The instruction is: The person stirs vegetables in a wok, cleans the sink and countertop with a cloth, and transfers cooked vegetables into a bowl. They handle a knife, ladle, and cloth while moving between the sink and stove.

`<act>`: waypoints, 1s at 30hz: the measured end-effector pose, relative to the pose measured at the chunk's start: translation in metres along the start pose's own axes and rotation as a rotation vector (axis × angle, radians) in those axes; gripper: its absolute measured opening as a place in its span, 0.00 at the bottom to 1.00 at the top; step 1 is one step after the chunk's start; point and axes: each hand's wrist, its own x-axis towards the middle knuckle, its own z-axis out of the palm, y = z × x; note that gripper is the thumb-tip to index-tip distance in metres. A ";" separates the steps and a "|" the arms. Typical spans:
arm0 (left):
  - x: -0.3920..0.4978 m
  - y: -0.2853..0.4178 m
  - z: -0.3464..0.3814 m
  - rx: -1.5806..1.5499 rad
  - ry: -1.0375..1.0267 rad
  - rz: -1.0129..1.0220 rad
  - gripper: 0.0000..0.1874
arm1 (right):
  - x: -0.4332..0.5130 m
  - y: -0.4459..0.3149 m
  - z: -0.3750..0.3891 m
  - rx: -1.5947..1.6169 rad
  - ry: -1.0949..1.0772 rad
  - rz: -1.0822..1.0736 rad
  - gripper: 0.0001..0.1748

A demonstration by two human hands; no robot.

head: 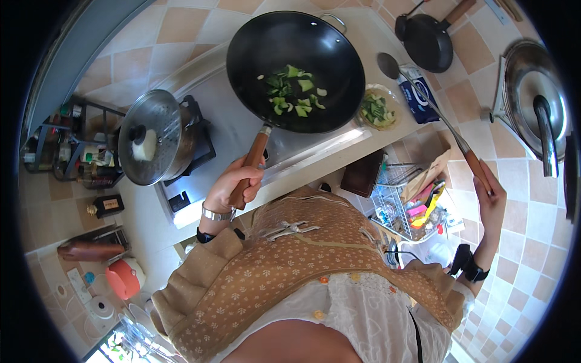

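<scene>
My left hand grips the wooden handle of a dark wok. Chopped green vegetables lie in the wok's lower middle, among pale stem pieces. On the right, my right hand holds the wooden grip of a long metal cooking spoon or ladle. Its rounded head is up by the counter's right end, apart from the wok. Beside the wok's right rim stands a clear glass bowl with more chopped greens in it.
A pot with a glass lid stands on the left burner of the gas hob. A blue-and-white packet lies by the bowl. Pans and a steel lid hang on the right wall. Below stands a wire rack. Bottles fill a left shelf.
</scene>
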 end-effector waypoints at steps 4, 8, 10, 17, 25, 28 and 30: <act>0.000 -0.002 -0.002 0.013 0.042 -0.013 0.16 | 0.052 -0.020 0.069 -0.098 -0.087 -0.400 0.23; 0.000 -0.003 -0.004 0.007 0.067 -0.012 0.16 | 0.078 -0.040 0.147 -0.258 -0.029 -0.577 0.23; 0.000 -0.004 -0.005 0.012 0.055 -0.017 0.16 | 0.080 -0.047 0.158 -0.302 -0.054 -0.611 0.25; 0.000 -0.003 -0.007 0.041 0.034 -0.002 0.12 | 0.067 -0.050 0.119 -0.384 -0.278 -0.601 0.24; 0.000 -0.005 -0.004 -0.039 0.032 -0.019 0.20 | 0.083 -0.050 0.128 -0.123 -0.469 -0.227 0.21; 0.002 -0.007 -0.009 -0.034 0.002 -0.015 0.18 | 0.087 -0.058 0.150 -0.076 -0.367 -0.476 0.21; 0.003 -0.008 -0.013 -0.038 -0.026 -0.008 0.17 | 0.088 -0.065 0.172 -0.062 -0.328 -0.553 0.21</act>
